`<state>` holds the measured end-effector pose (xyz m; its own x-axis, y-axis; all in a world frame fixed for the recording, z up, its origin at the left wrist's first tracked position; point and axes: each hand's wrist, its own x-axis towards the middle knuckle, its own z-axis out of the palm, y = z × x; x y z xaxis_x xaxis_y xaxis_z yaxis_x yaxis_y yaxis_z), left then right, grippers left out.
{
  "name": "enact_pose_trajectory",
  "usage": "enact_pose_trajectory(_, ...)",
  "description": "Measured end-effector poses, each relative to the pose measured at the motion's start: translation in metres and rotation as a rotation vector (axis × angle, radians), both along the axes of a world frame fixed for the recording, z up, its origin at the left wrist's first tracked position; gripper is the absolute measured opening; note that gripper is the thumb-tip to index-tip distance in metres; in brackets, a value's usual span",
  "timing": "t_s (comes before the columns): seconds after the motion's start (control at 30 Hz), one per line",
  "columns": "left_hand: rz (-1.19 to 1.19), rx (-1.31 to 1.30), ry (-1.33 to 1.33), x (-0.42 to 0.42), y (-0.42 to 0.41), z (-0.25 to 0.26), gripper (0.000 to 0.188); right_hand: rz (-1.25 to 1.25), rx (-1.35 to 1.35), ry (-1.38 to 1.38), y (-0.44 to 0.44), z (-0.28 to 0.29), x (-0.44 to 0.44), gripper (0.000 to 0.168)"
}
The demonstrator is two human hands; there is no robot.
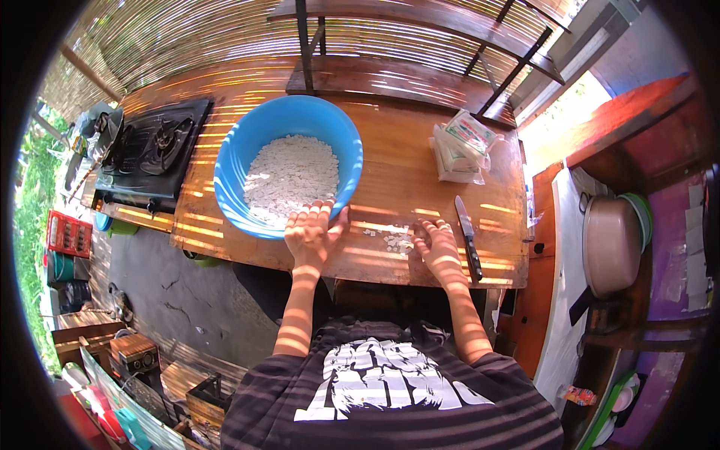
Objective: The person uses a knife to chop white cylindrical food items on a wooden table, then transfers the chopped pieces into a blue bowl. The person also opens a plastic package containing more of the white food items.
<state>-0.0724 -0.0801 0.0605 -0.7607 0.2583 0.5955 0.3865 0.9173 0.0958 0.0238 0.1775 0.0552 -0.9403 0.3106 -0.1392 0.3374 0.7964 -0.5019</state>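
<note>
A blue plastic basin (343, 129) stands on the wooden table (388, 157), partly filled with small white chopped pieces (295, 171). Over the basin's near rim lies my left hand (315, 228), fingers inside by the pieces and thumb outside. My right hand (436, 242) is low over the tabletop, fingers spread, just right of a small scatter of white pieces (398, 241). A kitchen knife with a black handle (468, 239) lies to the right of that hand, blade pointing away from me. Behind the knife are stacked clear plastic packets with white contents (461, 147).
A black gas stove (154, 152) stands left of the basin. Along the back edge rises a dark wooden shelf rack (388, 79). On the right, a large beige basin (613, 244) rests against a cabinet. A red crate (68, 235) sits at the far left.
</note>
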Motion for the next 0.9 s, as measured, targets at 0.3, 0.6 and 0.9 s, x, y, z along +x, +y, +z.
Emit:
enact_pose_trajectory(0.3,-0.027,0.033,0.009,0.003,0.0,0.002,0.026,0.098,0.047,0.13,-0.048,-0.037,0.008,0.043)
enact_pose_trajectory(0.6,-0.029,0.071,0.021,0.007,0.001,0.004,0.027,0.09,-0.007,0.113,-0.053,-0.021,-0.009,0.026)
enact_pose_trajectory(0.9,-0.003,0.019,-0.032,0.003,0.001,-0.003,0.029,0.074,-0.254,0.476,-0.061,0.06,-0.058,0.018)
